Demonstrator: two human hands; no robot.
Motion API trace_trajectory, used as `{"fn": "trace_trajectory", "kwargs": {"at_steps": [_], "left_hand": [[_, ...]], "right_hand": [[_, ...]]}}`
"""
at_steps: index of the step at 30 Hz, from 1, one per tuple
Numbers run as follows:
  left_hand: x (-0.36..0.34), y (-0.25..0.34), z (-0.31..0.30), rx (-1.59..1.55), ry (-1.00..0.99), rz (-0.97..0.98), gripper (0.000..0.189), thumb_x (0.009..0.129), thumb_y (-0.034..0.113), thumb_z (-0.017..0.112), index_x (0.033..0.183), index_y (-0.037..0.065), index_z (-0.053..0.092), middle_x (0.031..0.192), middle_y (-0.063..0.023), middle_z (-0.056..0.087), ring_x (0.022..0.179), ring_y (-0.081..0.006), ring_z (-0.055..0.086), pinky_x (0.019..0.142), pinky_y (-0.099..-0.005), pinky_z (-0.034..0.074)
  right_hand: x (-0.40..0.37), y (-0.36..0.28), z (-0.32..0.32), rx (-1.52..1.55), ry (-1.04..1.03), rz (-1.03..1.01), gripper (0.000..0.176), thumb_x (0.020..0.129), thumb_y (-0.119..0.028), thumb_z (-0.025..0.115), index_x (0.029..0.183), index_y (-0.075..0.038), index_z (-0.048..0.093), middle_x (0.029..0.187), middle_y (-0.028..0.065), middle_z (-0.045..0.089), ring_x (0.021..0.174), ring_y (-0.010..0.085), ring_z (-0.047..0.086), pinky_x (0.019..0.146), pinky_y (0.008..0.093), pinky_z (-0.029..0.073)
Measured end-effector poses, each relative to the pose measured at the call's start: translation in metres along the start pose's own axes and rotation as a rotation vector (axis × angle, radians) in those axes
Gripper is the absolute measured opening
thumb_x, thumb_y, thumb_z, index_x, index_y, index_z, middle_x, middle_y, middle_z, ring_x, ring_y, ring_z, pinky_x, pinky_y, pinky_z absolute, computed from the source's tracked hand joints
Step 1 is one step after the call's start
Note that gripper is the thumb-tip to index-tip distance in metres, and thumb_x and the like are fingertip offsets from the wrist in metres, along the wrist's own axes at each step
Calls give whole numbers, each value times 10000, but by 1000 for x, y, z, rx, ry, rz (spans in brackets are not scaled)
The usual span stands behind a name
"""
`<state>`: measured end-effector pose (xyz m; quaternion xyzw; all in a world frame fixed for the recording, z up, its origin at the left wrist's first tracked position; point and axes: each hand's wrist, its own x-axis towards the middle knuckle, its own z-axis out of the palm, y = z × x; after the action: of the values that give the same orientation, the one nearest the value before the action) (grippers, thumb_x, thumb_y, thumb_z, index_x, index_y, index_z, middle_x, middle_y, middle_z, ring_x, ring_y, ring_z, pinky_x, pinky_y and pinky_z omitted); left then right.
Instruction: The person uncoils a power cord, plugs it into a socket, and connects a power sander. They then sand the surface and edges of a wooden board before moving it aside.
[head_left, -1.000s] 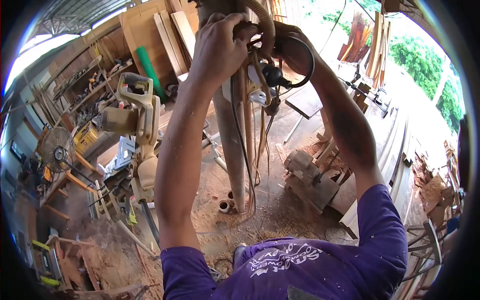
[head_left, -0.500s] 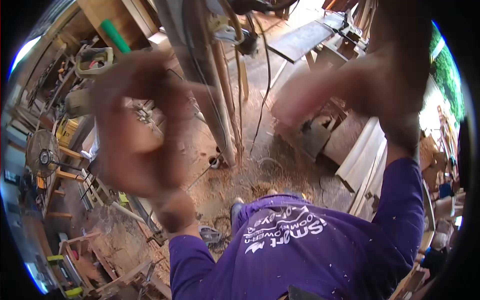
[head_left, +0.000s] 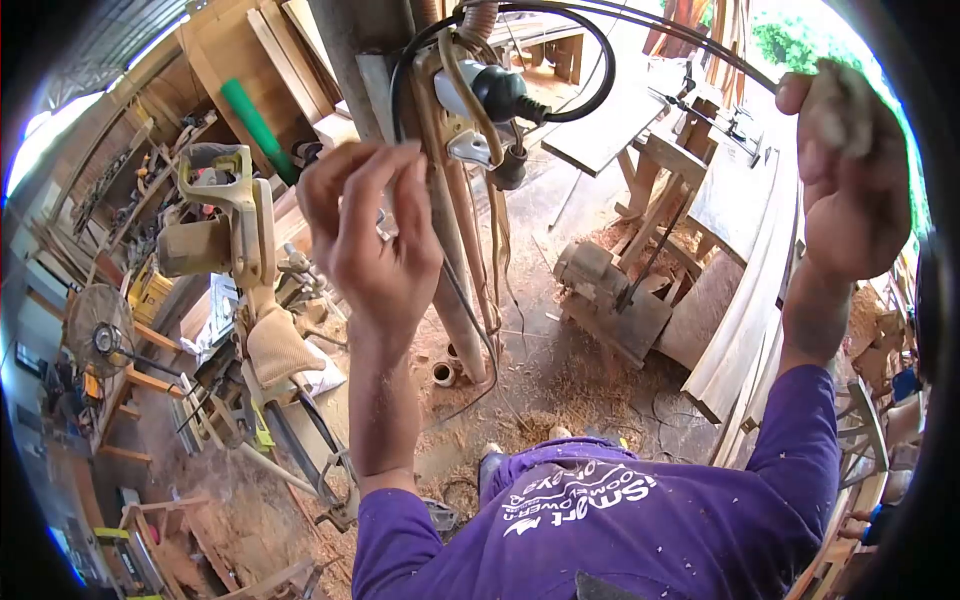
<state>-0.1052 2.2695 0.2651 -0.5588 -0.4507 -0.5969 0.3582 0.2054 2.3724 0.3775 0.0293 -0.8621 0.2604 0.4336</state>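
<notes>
Left hand (head_left: pixel 372 225), near metal pole (head_left: pixel 455 310): fingers bent, loosely gathered; contents unclear. Right hand (head_left: pixel 850 180), at right: fingers curled by black cable (head_left: pixel 722 52); blurred, cannot tell if pinching.

A standing fan (head_left: pixel 98 335) is near a yellow box (head_left: pixel 152 298) at the left, a green tube (head_left: pixel 257 130) slants behind a dusty power saw (head_left: pixel 225 235), and a motor (head_left: pixel 590 268) sits by long boards (head_left: pixel 740 335) above the sawdust-strewn floor (head_left: pixel 560 390).
</notes>
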Motion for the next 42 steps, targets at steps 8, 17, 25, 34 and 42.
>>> {"fn": "trace_trajectory", "kwargs": {"at_steps": [8,17,25,34,42], "left_hand": [[33,-14,29,135,-173,163,408,702,166,805,1085,130,672,1203,-17,516,1111,-261,439,937,-412,365],[39,-21,29,-56,-195,175,248,722,215,795,953,132,757,1171,-34,575,1105,-216,449,953,-383,311],[2,-18,33,-419,-51,-211,637,795,352,768,1297,59,508,1358,-166,400,1274,-294,384,1042,-411,328],[-20,5,60,-71,-28,-148,1069,704,428,833,1451,32,179,1408,-251,207,1329,-414,226,1060,-559,245],[-25,-2,70,-341,73,-222,933,678,241,814,1422,21,293,1403,-251,205,1307,-415,251,1037,-534,283]], "right_hand": [[-21,73,89,-718,-263,-697,507,861,-373,669,1227,-43,551,699,0,586,586,87,389,619,308,401],[46,60,70,-530,84,-406,318,814,41,669,1118,-8,587,1053,135,629,885,197,662,721,316,593],[54,31,78,-535,-388,79,508,868,-326,703,1167,-105,357,991,103,574,913,239,606,867,392,425],[65,61,93,-972,-27,-545,93,823,-94,683,885,-47,633,840,38,524,805,178,596,783,325,491],[73,47,111,-1076,-96,-483,170,713,-65,677,874,-31,632,855,62,519,784,197,583,724,310,512]]}}
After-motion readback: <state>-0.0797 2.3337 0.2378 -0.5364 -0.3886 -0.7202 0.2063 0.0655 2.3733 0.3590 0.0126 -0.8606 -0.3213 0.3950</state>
